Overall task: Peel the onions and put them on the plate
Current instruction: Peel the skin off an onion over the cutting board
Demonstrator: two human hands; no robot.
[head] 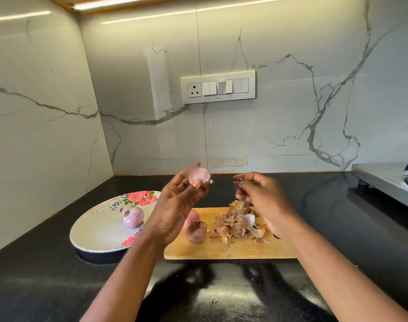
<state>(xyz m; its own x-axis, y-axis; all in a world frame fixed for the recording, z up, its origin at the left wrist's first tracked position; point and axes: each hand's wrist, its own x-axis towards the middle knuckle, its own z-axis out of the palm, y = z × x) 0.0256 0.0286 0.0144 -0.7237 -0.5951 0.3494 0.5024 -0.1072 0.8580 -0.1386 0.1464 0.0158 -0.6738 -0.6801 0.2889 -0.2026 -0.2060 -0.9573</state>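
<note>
the left hand [179, 201] is raised above the counter and holds a pale pink peeled onion [199, 175] at its fingertips, thumb pressed against the front of it. the onion sits at the top of the hand, above the palm, with a small flap of skin sticking out on its right side. the right hand [256, 194] is just beside it at about the same height, apart from the onion, its fingers curled and pinching a thin scrap of peel [237, 182] between thumb and fingertips.

below the hands lies a wooden cutting board [244, 248]. on it is a heap of dry onion skins [239, 223], right under the right hand, and near the board's left end sits an unpeeled onion [196, 232] with its root end up; another reddish onion [192, 218] shows just behind it, partly hidden by the left wrist.

to the left of the board, close to it, is a white oval plate [98, 231] with red rose prints. one peeled onion [132, 217] rests on the plate, toward its right side.

everything stands on a glossy black counter [47, 275] in a corner. the walls are white marble-look panels with grey veins, and a switch panel [218, 87] with a socket is mounted on the back wall. a steel stove edge [384, 180] shows at the far right.
</note>
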